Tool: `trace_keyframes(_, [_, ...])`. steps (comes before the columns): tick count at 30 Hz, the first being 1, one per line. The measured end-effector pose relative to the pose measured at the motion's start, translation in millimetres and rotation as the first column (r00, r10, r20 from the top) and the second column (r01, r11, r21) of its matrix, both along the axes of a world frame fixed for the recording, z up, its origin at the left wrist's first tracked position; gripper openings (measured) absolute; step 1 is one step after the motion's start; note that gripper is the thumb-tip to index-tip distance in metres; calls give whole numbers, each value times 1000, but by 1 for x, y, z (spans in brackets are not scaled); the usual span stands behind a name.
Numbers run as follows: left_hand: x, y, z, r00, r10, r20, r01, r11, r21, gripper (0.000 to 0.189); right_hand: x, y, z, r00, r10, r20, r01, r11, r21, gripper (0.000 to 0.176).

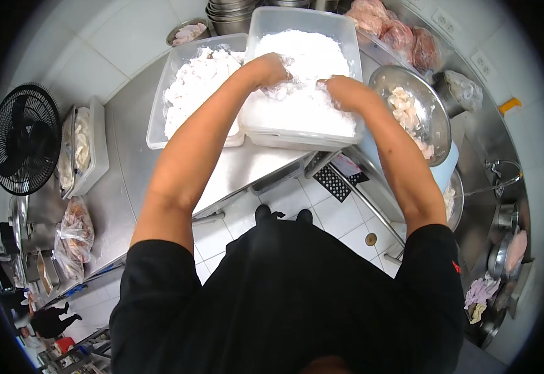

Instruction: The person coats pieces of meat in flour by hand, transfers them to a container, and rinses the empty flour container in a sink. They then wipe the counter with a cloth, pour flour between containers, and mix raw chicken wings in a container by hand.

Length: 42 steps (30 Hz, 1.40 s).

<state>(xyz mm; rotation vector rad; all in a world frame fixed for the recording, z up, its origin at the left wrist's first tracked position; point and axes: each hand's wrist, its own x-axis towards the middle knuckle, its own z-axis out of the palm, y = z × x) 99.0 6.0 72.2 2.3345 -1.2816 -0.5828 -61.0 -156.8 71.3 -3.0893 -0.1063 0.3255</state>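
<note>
My left hand [274,70] and my right hand [342,92] are both down in white flour [306,118], which fills a translucent plastic bin [303,19]. Flour covers the fingers of each hand, so I cannot see whether they grip anything. Small coated lumps show in the flour by my left hand. Just left stands a second translucent bin [156,121] heaped with flour-coated pieces [197,81] that look like meat. To the right of my right hand, a steel bowl [435,115] holds pale raw meat pieces [404,107], probably chicken.
A steel table [136,112] carries the bins. Bagged raw meat [398,38] and stacked steel bowls [231,25] stand at the back. A black fan [25,138] and a white tub [99,146] are at left. Water runs from a tap [491,166] at right.
</note>
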Motion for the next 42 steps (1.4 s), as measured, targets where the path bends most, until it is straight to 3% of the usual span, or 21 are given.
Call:
trace_keyframes(1, [2, 4, 7, 998, 25, -58, -31, 995, -90, 48, 6, -1, 9, 999, -26, -29, 27, 999, 26, 32])
trace_keyframes(2, [0, 11, 10, 991, 45, -129, -67, 983, -171, 44, 12, -10, -4, 996, 89, -13, -90, 996, -6, 30])
trace_keyframes(3, [-15, 23, 40, 927, 162, -340, -219, 966, -139, 37, 9, -6, -17, 998, 28, -58, -29, 1000, -8, 34])
trace_keyframes(5, [-2, 43, 54, 905, 144, -399, -267, 924, -272, 43, 20, -1, -24, 990, -80, -113, 75, 996, -46, 43])
trace_keyframes(8, [24, 92, 77, 924, 286, -255, -344, 912, -222, 39, 25, -17, -33, 996, -84, -17, 85, 993, 82, 44])
trace_keyframes(9, [33, 109, 79, 949, 301, -91, -308, 948, -79, 37, 32, -23, -27, 989, -126, -82, 126, 992, 4, 47])
trace_keyframes(10, [40, 124, 82, 957, 283, 67, -287, 955, 72, 37, 33, -29, -17, 1000, -9, -7, 10, 984, 176, 46])
trace_keyframes(11, [48, 138, 83, 950, 227, 215, -275, 935, 225, 37, 42, -31, -12, 998, -18, 61, 5, 978, 210, 45])
trace_keyframes(12, [82, 157, 46, 940, -2, 341, -70, 978, 197, 39, 44, -24, 8, 991, -39, 127, 7, 969, 246, 44])
trace_keyframes(15, [72, 192, 29, 953, 90, 288, -164, 957, 241, 35, 66, 7, 61, 971, -160, 177, 127, 975, 184, 43])
trace_keyframes(17, [79, 205, 17, 954, 269, 130, -293, 928, 230, 34, 73, 63, 104, 961, 24, 277, -113, 944, 311, 43])
trace_keyframes(19, [80, 210, 15, 915, 403, 10, -397, 896, 201, 34, 108, 90, 96, 972, 52, 231, -126, 940, 319, 42])
trace_keyframes(21, [78, 209, 28, 872, 485, -72, -472, 870, 140, 36, 140, 111, 69, 887, 255, 386, -406, 829, 385, 39])
trace_keyframes(24, [86, 209, 29, 893, 443, -74, -439, 896, 70, 38, 137, 139, 81, 993, 49, 112, -83, 944, 321, 37])
trace_keyframes(27, [74, 218, 41, 957, 290, -17, -288, 955, 67, 36, 103, 103, 86, 980, -190, -56, 194, 868, 457, 40])
trace_keyframes(29, [71, 225, 42, 949, 307, -77, -302, 951, 61, 36, 74, 82, 85, 900, -354, -253, 370, 929, 17, 38])
trace_keyframes(31, [63, 217, 42, 949, 302, -93, -294, 952, 88, 36, 46, 44, 34, 964, -183, -191, 118, 944, -308, 35])
trace_keyframes(33, [57, 211, 46, 953, 299, -42, -290, 945, 151, 36, 26, 42, 1, 960, -134, -245, 64, 959, -275, 32])
trace_keyframes(35, [56, 212, 45, 959, 283, 33, -284, 953, 103, 34, 17, 43, 3, 958, -237, -163, 189, 945, -265, 26])
trace_keyframes(39, [60, 215, 35, 977, 197, 81, -202, 978, 48, 33, 10, 46, 43, 907, -386, -168, 318, 889, -329, 20])
trace_keyframes(42, [57, 220, 40, 981, 192, 39, -194, 980, 42, 35, -10, 63, 31, 926, -318, -204, 205, 878, -433, 20])
